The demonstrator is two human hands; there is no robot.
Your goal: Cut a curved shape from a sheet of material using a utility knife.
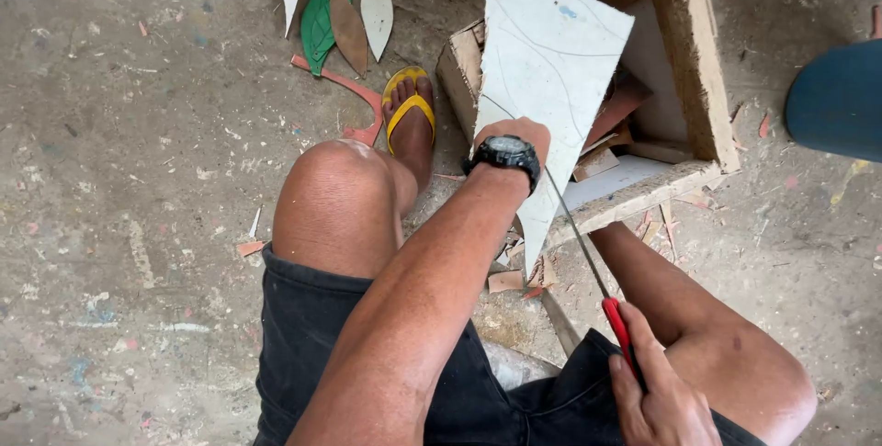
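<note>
- At upper centre of the frame, an open wooden box (703, 60) with rough, chipped board walls sits on the dusty concrete floor (129, 225); flat offcuts in white and reddish brown lie inside it.
- Leaning over the box's left edge is a pale, flat sheet (547, 69), roughly a tall pointed shape, with thin curved lines drawn on its face.
- At upper left of centre, leaf-shaped cutouts (347, 23) in green, brown and white lie on the floor, with a curved reddish strip beside them.
- Your left hand (514, 134), a black watch (503, 154) on its wrist, presses flat against the sheet's lower part, fingers hidden behind its edge.
- Your right hand (657, 400), at lower right, is clenched around the red handle of a thin saw (588, 248); its narrow blade runs up to the sheet's right edge.
- Your foot in a yellow flip-flop (409, 106) rests just left of the box.
</note>
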